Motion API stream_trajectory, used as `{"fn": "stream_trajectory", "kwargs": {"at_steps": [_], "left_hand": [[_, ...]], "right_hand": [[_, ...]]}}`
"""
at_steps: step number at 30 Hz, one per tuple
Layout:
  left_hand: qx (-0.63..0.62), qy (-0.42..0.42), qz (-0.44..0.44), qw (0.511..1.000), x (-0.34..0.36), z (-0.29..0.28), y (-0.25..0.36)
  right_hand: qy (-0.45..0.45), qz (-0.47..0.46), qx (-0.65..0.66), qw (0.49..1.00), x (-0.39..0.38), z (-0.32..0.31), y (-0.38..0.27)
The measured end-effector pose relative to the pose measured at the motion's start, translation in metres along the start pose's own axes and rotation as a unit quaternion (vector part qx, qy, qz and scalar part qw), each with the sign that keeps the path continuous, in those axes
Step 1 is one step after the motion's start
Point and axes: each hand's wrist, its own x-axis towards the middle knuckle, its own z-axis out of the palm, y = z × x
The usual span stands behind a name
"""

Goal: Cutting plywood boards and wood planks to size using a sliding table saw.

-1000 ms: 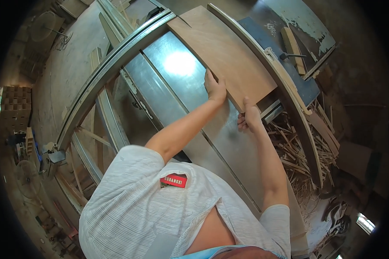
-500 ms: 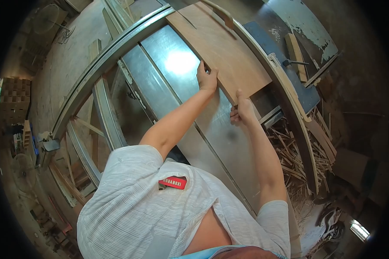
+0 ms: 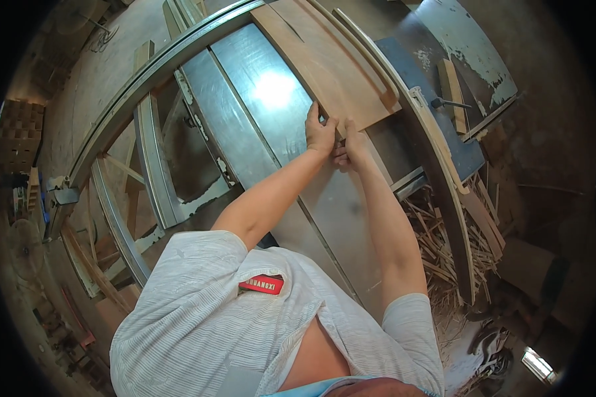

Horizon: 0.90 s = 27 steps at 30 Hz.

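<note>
Steel saw table (image 3: 258, 126) is being seen bent by the lens; its far end is being cut off at the top edge, its near end is being hidden by the person's torso. Plywood panel (image 3: 324, 66) is being laid flat on the table, right of centre, its long right edge being run along the pale wooden fence (image 3: 437, 159); the panel's far end is also being cropped at the top. Offcut pile (image 3: 457, 238) is being shown below the table's right side, individual strips being hard to separate. Any blade is not being made out.

Both arms are being stretched forward, nearly straight, converging at the panel's near edge. Left hand (image 3: 320, 129) is being pressed on the near corner, fingers curled over the edge, thumb side toward the right hand. Right hand (image 3: 348, 147) is being held touching the left, fingertips on the same edge; whether the panel is being gripped or only pushed cannot be told.
</note>
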Motion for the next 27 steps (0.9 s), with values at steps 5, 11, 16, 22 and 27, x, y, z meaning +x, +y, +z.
{"fn": "stream_trajectory", "kwargs": {"at_steps": [5, 11, 16, 22, 27], "left_hand": [[-0.018, -0.003, -0.003, 1.0, 0.006, -0.001, -0.005], [-0.011, 0.003, -0.013, 1.0, 0.016, -0.004, -0.02], [-0.022, 0.007, 0.006, 1.0, 0.022, -0.008, -0.024], [-0.013, -0.002, 0.008, 1.0, 0.054, -0.013, -0.026], [0.023, 0.017, -0.03, 0.999, 0.089, -0.025, -0.042]], "right_hand": [[0.104, -0.352, -0.159, 0.917, -0.064, 0.011, 0.073], [0.067, -0.504, -0.431, 0.745, -0.13, 0.045, 0.204], [0.04, -0.503, -0.505, 0.7, -0.124, 0.055, 0.206], [0.063, -0.513, -0.504, 0.692, -0.102, 0.069, 0.187], [0.027, -0.505, -0.507, 0.698, -0.075, 0.085, 0.169]]}}
